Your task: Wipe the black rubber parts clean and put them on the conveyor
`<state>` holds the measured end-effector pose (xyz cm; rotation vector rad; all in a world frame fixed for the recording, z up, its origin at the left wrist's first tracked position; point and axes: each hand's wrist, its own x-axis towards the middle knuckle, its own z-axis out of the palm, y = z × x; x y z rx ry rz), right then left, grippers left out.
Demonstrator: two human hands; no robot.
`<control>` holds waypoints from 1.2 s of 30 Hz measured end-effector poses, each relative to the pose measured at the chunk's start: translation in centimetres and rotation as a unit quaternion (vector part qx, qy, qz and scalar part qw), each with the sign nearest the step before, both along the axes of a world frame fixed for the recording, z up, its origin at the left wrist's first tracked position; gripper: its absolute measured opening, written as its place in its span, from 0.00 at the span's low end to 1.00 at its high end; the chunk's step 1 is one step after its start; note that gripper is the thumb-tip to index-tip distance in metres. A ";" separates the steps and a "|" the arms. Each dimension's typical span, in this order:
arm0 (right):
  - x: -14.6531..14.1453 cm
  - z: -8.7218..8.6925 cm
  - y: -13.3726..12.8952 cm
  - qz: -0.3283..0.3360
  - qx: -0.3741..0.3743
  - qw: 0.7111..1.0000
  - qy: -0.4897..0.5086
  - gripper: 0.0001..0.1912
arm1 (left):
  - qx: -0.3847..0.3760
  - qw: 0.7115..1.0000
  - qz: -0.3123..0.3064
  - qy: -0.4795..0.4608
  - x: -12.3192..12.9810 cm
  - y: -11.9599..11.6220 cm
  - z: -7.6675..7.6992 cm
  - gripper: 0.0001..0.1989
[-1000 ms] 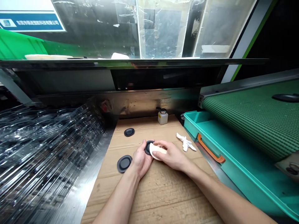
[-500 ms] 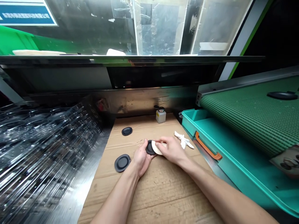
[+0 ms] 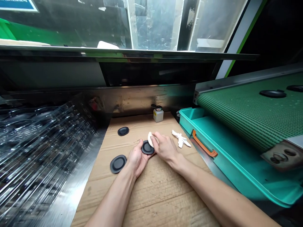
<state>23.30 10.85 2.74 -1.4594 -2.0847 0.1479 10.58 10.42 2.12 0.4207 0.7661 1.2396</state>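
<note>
Black rubber disc [image 3: 147,147] sitting right there in the left hand [image 3: 136,159], cradled on curled fingers, while the right hand [image 3: 165,147] pinches a white pad [image 3: 150,139] against its upper edge! It looks light, thin, a touch flexible, and that smooth face could turn slippery, so the rim seems the place to grip. Two more discs [image 3: 118,164] lie on the cardboard sheet [image 3: 151,197] just beside.

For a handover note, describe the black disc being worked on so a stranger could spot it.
On the brown cardboard sheet beside the teal plastic tray, look at the person's left hand. The round black disc rests in it, by the white pad in the right hand; two other black discs lie loose on the cardboard.
</note>
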 end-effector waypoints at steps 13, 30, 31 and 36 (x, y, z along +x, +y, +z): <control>1.0 0.1 -0.5 0.080 -0.133 0.967 0.204 0.10 | 0.014 1.000 0.011 -0.005 0.3 -0.3 0.1 0.15; 2.7 1.1 1.2 0.145 -0.236 0.932 0.235 0.10 | 0.019 0.999 0.003 0.042 0.5 -0.6 0.2 0.14; 2.8 1.2 1.2 0.156 -0.251 0.930 0.217 0.10 | 0.015 0.999 0.002 0.040 0.4 -0.6 0.2 0.14; 2.9 1.3 0.9 0.134 -0.142 0.970 0.145 0.09 | 0.010 0.999 -0.002 0.035 0.2 -0.3 0.1 0.15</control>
